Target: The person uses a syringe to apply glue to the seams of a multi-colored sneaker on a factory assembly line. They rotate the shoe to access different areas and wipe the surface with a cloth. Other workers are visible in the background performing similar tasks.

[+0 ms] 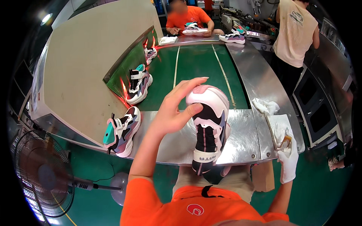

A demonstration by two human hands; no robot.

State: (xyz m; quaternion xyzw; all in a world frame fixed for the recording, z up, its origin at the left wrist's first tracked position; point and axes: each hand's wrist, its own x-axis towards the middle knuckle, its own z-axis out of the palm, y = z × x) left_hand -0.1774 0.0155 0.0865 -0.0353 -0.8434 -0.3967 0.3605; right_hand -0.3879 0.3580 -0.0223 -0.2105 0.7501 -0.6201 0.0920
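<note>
My left hand (174,109) grips the toe of a white, pink and black sneaker (208,126), held toe-away over the steel plate (241,139) in front of me. My right hand (288,160), in a white glove, rests at the plate's right edge on a stained white cloth pad (278,126), holding a small amber brush or bottle (286,141); which one is unclear. A similar sneaker with a teal insole (121,131) lies on its side at the plate's left end.
Two more sneakers (139,83) ride the green conveyor belt (196,71) out of a beige tunnel housing (86,64). A crumpled rag (266,106) lies by the pad. A person in orange (188,19) works at the far end, another (294,34) stands right. A fan (41,173) stands lower left.
</note>
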